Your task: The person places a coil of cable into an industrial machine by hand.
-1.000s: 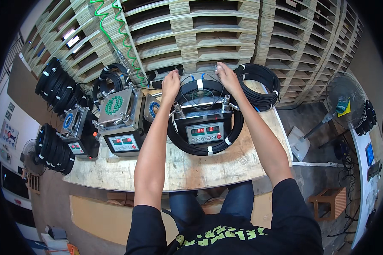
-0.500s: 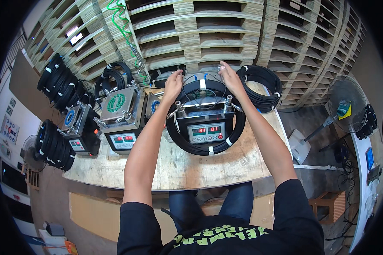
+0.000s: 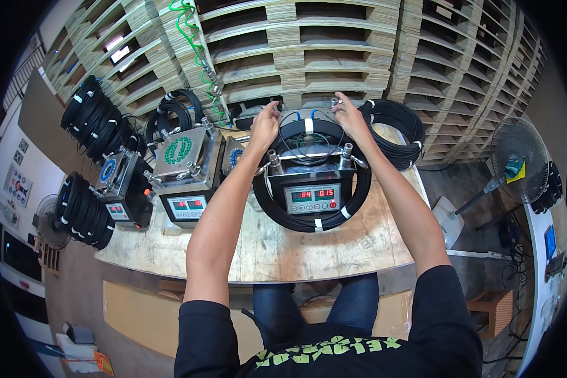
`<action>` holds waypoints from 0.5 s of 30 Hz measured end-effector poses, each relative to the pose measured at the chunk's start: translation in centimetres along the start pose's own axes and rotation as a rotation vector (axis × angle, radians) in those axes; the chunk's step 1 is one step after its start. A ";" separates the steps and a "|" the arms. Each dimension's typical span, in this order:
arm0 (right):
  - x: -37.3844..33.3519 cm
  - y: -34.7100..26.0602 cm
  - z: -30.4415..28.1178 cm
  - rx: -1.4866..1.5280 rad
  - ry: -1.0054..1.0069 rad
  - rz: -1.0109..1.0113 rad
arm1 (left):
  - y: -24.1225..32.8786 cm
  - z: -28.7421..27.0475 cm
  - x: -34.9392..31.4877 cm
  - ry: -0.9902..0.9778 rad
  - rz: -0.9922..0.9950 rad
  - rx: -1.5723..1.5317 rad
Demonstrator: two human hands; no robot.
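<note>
A boxy polishing machine [image 3: 313,198] with red digits on its front panel stands on the wooden workbench in front of me. A coil of black cable [image 3: 318,224] with white ties loops around it, and thin leads with blue ends cross its top. My left hand [image 3: 264,131] reaches to the far left corner, its fingers closed at a metal clamp post [image 3: 276,106]. At the far right corner, my right hand [image 3: 352,121] has its fingers on another metal post [image 3: 335,103]. Two nearer posts [image 3: 348,150] stand free of my hands. The fingertips are small and partly hidden.
Left of the machine are a second polisher [image 3: 181,165] with a green-studded disc and a smaller polisher [image 3: 116,179]. Black cable coils [image 3: 394,129] lie to the right, others hang at left [image 3: 85,211]. Stacked pallets [image 3: 334,57] rise behind the workbench [image 3: 233,268]; a fan [image 3: 516,157] stands right.
The whole view has shifted slightly. Both hands stay at the far posts, with the fingers drawn in closer around them. The red digits on the machine's display have changed.
</note>
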State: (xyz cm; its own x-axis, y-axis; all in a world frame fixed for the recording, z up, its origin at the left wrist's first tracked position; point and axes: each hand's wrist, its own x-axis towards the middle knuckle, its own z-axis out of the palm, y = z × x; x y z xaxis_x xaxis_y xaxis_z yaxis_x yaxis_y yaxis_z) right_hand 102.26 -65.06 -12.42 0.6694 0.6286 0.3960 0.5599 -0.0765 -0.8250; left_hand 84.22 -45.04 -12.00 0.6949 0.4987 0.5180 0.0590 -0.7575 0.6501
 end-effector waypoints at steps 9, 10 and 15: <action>-0.1 -1.1 0.7 -0.060 0.160 0.030 | 0.6 -0.4 0.1 -0.019 -0.016 0.010; -0.3 -1.5 0.4 -0.032 0.142 0.045 | 0.8 -0.4 0.0 -0.020 -0.013 0.007; -0.7 -2.7 -0.3 -0.003 0.125 0.097 | 2.2 -0.6 -0.4 -0.015 -0.052 -0.059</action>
State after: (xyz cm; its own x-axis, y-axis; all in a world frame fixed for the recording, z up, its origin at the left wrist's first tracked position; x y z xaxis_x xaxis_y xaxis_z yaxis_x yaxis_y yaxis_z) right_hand 100.49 -65.54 -10.35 0.7757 0.5172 0.3618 0.4912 -0.1346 -0.8606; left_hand 83.65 -46.66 -10.46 0.7025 0.5304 0.4746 0.0531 -0.7040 0.7082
